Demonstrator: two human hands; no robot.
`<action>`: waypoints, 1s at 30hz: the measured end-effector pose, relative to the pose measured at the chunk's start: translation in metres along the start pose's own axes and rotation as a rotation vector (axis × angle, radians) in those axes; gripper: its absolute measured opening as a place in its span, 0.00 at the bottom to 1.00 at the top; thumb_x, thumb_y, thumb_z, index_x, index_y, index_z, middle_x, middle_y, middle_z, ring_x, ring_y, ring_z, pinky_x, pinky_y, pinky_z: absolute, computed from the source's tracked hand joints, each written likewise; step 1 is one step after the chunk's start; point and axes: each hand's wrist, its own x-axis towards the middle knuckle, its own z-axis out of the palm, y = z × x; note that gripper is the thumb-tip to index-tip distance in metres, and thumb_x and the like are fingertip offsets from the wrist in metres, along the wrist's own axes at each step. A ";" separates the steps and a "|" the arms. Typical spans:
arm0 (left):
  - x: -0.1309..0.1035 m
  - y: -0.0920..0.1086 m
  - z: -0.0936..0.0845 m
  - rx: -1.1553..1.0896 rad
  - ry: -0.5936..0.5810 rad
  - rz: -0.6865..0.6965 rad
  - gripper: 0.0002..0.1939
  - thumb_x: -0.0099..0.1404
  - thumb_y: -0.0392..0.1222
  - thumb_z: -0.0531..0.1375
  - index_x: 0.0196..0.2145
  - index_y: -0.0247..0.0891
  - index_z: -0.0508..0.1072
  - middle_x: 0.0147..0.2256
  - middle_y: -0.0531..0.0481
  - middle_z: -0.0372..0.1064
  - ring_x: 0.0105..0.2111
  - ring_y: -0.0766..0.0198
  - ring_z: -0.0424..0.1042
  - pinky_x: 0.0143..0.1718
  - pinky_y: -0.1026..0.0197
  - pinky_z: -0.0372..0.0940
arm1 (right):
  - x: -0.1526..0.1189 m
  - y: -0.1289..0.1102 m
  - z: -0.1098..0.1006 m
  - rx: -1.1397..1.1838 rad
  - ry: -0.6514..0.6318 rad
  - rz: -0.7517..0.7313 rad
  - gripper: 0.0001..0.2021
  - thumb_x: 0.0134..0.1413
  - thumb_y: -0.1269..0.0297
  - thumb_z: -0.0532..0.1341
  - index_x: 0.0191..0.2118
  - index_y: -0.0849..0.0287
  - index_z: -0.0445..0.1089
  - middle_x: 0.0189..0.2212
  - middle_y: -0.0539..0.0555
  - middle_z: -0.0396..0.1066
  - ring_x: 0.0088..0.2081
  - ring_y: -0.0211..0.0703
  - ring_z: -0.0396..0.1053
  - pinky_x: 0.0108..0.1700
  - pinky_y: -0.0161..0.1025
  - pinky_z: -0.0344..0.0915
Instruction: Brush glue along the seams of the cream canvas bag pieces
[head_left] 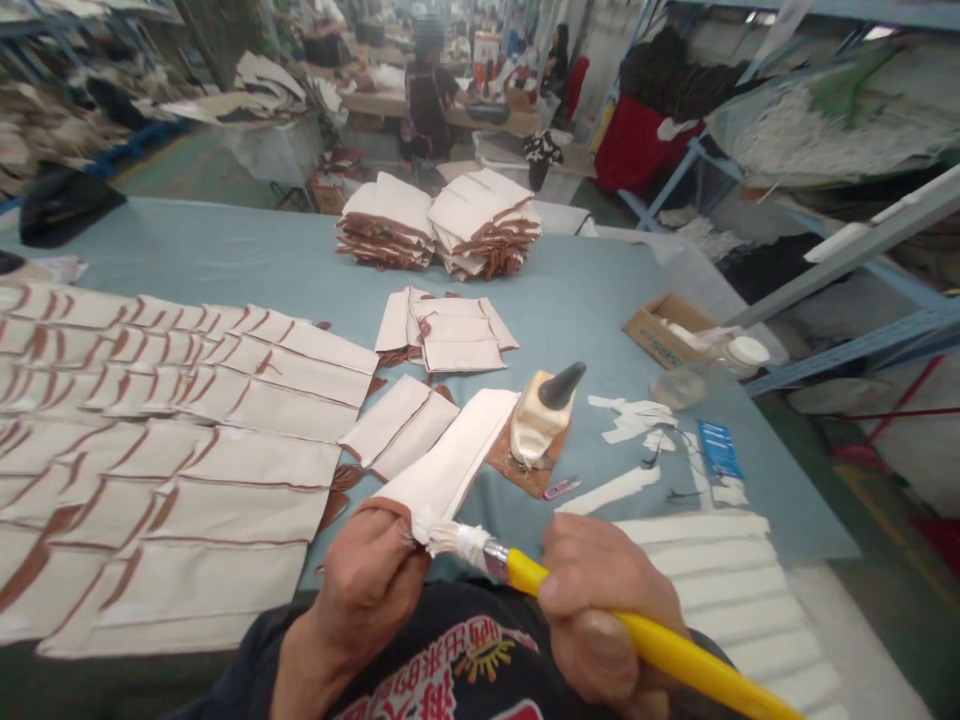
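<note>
My left hand [375, 575] is closed on the near end of a cream fabric piece [450, 455] with a brown edge, which stretches away from me over the table. In my right hand [600, 605] is a paintbrush [525, 572] with a yellow handle, its white-coated bristles touching the piece beside my left fingers. A cream glue bottle [536, 425] with a dark pointed nozzle rests on a brown pad [517, 470]. Small pink thread snips [561, 487] lie next to the pad. More cream pieces [400, 425] lie just beyond my left hand.
Overlapping rows of cream pieces [247, 480] cover the table's left side. Stacked pieces [480, 220] stand at the far edge. To the right are white strips [615, 490], a blue packet [720, 450], a cardboard box [667, 330] and a jar [746, 355]. Other people work behind.
</note>
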 end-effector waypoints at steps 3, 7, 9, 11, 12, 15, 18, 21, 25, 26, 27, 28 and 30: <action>0.001 -0.002 -0.002 0.075 -0.008 0.072 0.13 0.66 0.23 0.57 0.32 0.39 0.75 0.23 0.49 0.73 0.24 0.61 0.70 0.25 0.61 0.63 | 0.006 0.001 0.001 -0.037 0.119 0.029 0.15 0.73 0.57 0.53 0.35 0.52 0.72 0.17 0.44 0.63 0.16 0.37 0.60 0.25 0.39 0.64; 0.001 -0.009 -0.003 0.143 -0.025 0.139 0.14 0.68 0.25 0.56 0.32 0.39 0.76 0.21 0.50 0.72 0.22 0.60 0.69 0.25 0.58 0.61 | 0.022 0.001 0.000 -0.188 0.164 0.180 0.12 0.71 0.59 0.56 0.36 0.53 0.73 0.19 0.46 0.66 0.19 0.38 0.64 0.21 0.36 0.62; 0.001 -0.012 -0.002 0.148 -0.032 0.164 0.14 0.69 0.26 0.56 0.30 0.39 0.76 0.20 0.50 0.72 0.21 0.59 0.68 0.25 0.57 0.61 | 0.029 -0.003 0.000 -0.261 0.165 0.155 0.11 0.71 0.60 0.56 0.37 0.52 0.72 0.22 0.46 0.71 0.20 0.38 0.68 0.22 0.36 0.62; 0.001 -0.014 0.000 0.150 -0.040 0.176 0.15 0.70 0.27 0.56 0.29 0.38 0.76 0.20 0.49 0.71 0.21 0.59 0.67 0.26 0.56 0.62 | 0.034 -0.011 0.004 -0.336 0.096 0.060 0.09 0.72 0.63 0.55 0.38 0.52 0.70 0.25 0.46 0.75 0.23 0.38 0.72 0.25 0.36 0.65; 0.001 -0.015 0.000 0.149 -0.044 0.177 0.15 0.70 0.27 0.56 0.29 0.38 0.76 0.20 0.49 0.71 0.21 0.58 0.67 0.26 0.56 0.62 | 0.036 -0.016 0.007 -0.367 0.035 -0.009 0.10 0.72 0.65 0.55 0.37 0.52 0.69 0.25 0.46 0.76 0.23 0.37 0.72 0.26 0.36 0.66; 0.002 -0.016 0.000 0.132 -0.060 0.167 0.15 0.70 0.26 0.55 0.29 0.38 0.75 0.20 0.48 0.71 0.21 0.58 0.67 0.25 0.56 0.61 | 0.037 -0.031 0.018 -0.377 -0.135 -0.168 0.13 0.74 0.65 0.51 0.35 0.53 0.65 0.20 0.44 0.71 0.18 0.34 0.66 0.24 0.35 0.64; 0.001 -0.018 0.000 0.107 -0.067 0.158 0.17 0.69 0.24 0.54 0.28 0.39 0.75 0.20 0.48 0.72 0.21 0.59 0.66 0.24 0.57 0.59 | 0.034 -0.039 0.022 -0.324 -0.160 -0.146 0.14 0.76 0.64 0.49 0.35 0.54 0.64 0.17 0.42 0.68 0.15 0.32 0.62 0.22 0.34 0.62; -0.002 -0.020 0.000 0.101 -0.060 0.153 0.15 0.68 0.25 0.55 0.30 0.39 0.76 0.22 0.48 0.73 0.22 0.59 0.68 0.25 0.58 0.61 | 0.034 -0.038 0.019 -0.329 -0.066 -0.064 0.14 0.76 0.64 0.50 0.36 0.53 0.67 0.20 0.43 0.72 0.18 0.34 0.67 0.25 0.35 0.67; -0.004 -0.022 0.003 0.090 -0.056 0.126 0.14 0.66 0.24 0.55 0.29 0.38 0.76 0.22 0.48 0.73 0.23 0.60 0.69 0.26 0.59 0.63 | 0.034 -0.032 0.022 -0.372 -0.056 -0.076 0.12 0.74 0.65 0.52 0.37 0.53 0.67 0.23 0.45 0.75 0.21 0.36 0.72 0.27 0.36 0.69; -0.004 -0.021 0.003 0.068 -0.059 0.111 0.15 0.65 0.24 0.55 0.27 0.39 0.74 0.21 0.49 0.71 0.22 0.60 0.68 0.26 0.59 0.62 | 0.032 -0.032 0.025 -0.359 -0.077 -0.098 0.13 0.75 0.64 0.51 0.36 0.53 0.67 0.21 0.44 0.73 0.20 0.34 0.70 0.26 0.35 0.68; -0.004 -0.020 0.003 0.033 -0.063 0.088 0.16 0.64 0.23 0.54 0.25 0.40 0.72 0.20 0.50 0.69 0.22 0.61 0.67 0.25 0.60 0.62 | 0.030 -0.032 0.028 -0.333 -0.092 -0.112 0.14 0.76 0.63 0.50 0.36 0.53 0.66 0.19 0.43 0.70 0.19 0.33 0.67 0.25 0.34 0.66; -0.003 -0.019 0.003 -0.013 -0.068 0.058 0.17 0.64 0.23 0.54 0.23 0.41 0.70 0.19 0.51 0.67 0.21 0.62 0.67 0.24 0.62 0.62 | 0.028 -0.032 0.030 -0.293 -0.088 -0.114 0.14 0.76 0.62 0.49 0.35 0.53 0.66 0.18 0.43 0.69 0.17 0.33 0.65 0.24 0.34 0.65; 0.002 -0.016 0.001 -0.124 -0.081 -0.038 0.17 0.63 0.24 0.53 0.22 0.41 0.67 0.18 0.53 0.64 0.21 0.64 0.66 0.24 0.64 0.61 | 0.023 -0.030 0.032 -0.202 -0.058 -0.047 0.14 0.76 0.61 0.49 0.37 0.53 0.66 0.19 0.43 0.68 0.16 0.32 0.61 0.23 0.34 0.64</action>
